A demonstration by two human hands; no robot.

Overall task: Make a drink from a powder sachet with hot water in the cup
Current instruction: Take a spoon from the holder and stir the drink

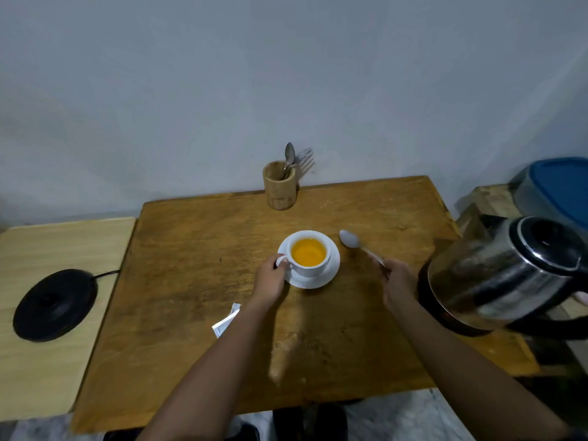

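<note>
White cup (pixel 309 253) of orange drink on its saucer (pixel 331 269) mid-desk (pixel 197 256), left hand (pixel 270 281) grip pinching the handle at 8 o'clock, right hand (pixel 397 284) grip closed on a spoon (pixel 353 241) at 3 o'clock, kettle (pixel 502 275) beyond.

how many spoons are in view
2. One spoon is held by the right hand, its bowl to the right of the cup. Another spoon stands in the wooden holder, which may hide more.

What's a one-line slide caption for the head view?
Left hand steadies the cup of orange drink on its saucer; right hand holds a spoon beside it, ready to stir.
</note>
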